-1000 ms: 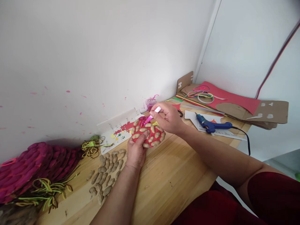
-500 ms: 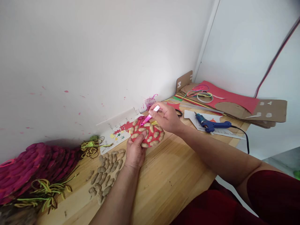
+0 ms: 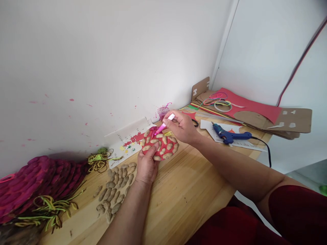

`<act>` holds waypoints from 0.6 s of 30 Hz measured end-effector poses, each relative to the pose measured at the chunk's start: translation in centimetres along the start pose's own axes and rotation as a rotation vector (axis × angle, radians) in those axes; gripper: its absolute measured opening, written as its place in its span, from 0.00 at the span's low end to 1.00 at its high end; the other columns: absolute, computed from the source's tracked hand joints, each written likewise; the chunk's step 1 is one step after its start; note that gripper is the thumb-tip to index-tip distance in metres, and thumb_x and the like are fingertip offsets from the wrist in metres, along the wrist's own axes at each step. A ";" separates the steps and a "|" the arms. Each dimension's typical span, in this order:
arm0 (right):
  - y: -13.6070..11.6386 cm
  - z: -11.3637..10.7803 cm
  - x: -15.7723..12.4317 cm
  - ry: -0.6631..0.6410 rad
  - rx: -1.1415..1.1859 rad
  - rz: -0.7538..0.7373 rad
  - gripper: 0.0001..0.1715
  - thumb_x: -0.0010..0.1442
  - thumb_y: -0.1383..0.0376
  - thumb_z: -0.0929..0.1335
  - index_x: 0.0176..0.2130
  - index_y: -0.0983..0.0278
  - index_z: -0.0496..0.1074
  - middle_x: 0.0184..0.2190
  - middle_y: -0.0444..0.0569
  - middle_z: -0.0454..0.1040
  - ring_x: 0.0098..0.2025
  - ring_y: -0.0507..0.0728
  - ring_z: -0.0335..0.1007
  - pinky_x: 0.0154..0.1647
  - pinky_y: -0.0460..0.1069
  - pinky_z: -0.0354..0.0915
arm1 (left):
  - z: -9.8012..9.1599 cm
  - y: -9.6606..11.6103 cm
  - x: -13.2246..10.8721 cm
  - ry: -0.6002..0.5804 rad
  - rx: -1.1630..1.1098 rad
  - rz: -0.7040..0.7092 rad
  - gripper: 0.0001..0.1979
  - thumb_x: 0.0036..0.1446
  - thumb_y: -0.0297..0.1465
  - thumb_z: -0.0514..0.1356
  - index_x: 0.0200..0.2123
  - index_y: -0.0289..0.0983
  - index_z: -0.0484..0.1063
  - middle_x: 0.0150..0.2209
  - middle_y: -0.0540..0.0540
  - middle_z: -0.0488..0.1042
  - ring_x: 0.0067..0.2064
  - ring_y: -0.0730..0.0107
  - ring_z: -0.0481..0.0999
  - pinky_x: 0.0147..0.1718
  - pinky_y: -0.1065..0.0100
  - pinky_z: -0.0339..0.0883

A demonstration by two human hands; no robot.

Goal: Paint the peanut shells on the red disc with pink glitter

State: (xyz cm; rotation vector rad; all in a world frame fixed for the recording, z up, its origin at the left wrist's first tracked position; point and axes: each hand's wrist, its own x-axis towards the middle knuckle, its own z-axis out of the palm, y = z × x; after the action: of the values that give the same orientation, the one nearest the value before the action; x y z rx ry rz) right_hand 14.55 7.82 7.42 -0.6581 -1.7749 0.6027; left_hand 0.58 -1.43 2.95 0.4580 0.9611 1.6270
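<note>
By the white wall, over our wood desk nr its back edge, our L hand has the red peanut-covered disc clamped under its thumb, & our R hand pinches a brush, pink end at disc's far rim.

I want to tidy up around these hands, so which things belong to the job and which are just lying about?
In the job:
peanut-covered red disc, in the left hand
pink-ended brush, in the right hand
probably the pink-stained cup beyond it

Seemingly lying about:
glue gun
cardboard
yellow-green yarn
loose peanuts
</note>
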 end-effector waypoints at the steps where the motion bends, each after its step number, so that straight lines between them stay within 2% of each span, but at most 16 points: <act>1: 0.0 0.0 0.0 0.003 -0.001 0.001 0.10 0.66 0.59 0.68 0.35 0.62 0.71 0.29 0.44 0.75 0.31 0.53 0.70 0.35 0.48 0.65 | 0.0 0.0 0.0 0.002 0.000 0.000 0.19 0.35 0.32 0.79 0.32 0.36 0.78 0.27 0.49 0.82 0.24 0.71 0.79 0.29 0.70 0.76; 4: -0.1 -0.1 0.0 -0.001 0.020 -0.002 0.10 0.66 0.59 0.68 0.35 0.62 0.71 0.29 0.44 0.75 0.31 0.52 0.70 0.34 0.48 0.64 | 0.0 -0.1 0.0 0.007 0.002 0.000 0.19 0.35 0.32 0.79 0.31 0.36 0.78 0.29 0.48 0.83 0.28 0.67 0.82 0.34 0.66 0.79; 9: -0.1 -0.1 0.1 -0.011 -0.003 -0.008 0.10 0.66 0.59 0.68 0.35 0.62 0.71 0.30 0.44 0.75 0.31 0.53 0.69 0.35 0.48 0.63 | -0.1 -0.1 0.0 0.013 0.001 -0.002 0.22 0.36 0.31 0.79 0.37 0.36 0.79 0.32 0.47 0.84 0.29 0.67 0.83 0.40 0.63 0.80; 13: -0.1 -0.5 0.3 0.016 -0.068 0.005 0.10 0.66 0.59 0.68 0.35 0.61 0.71 0.29 0.44 0.75 0.31 0.53 0.68 0.35 0.49 0.62 | -0.1 -0.1 0.1 0.018 0.001 -0.006 0.21 0.35 0.30 0.79 0.35 0.36 0.79 0.29 0.48 0.83 0.28 0.67 0.82 0.36 0.65 0.80; 18: -0.3 -0.6 0.3 0.034 -0.166 -0.106 0.10 0.66 0.59 0.67 0.34 0.62 0.72 0.29 0.45 0.75 0.33 0.55 0.69 0.40 0.51 0.62 | -0.2 -0.1 0.2 -0.007 0.018 -0.015 0.18 0.35 0.32 0.79 0.30 0.38 0.77 0.27 0.49 0.82 0.30 0.65 0.82 0.34 0.67 0.79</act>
State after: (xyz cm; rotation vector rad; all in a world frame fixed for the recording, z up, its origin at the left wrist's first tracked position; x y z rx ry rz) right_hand 14.98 7.87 8.00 -0.6788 -1.8289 0.3728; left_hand 0.41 -1.34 2.72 0.4672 0.9732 1.6031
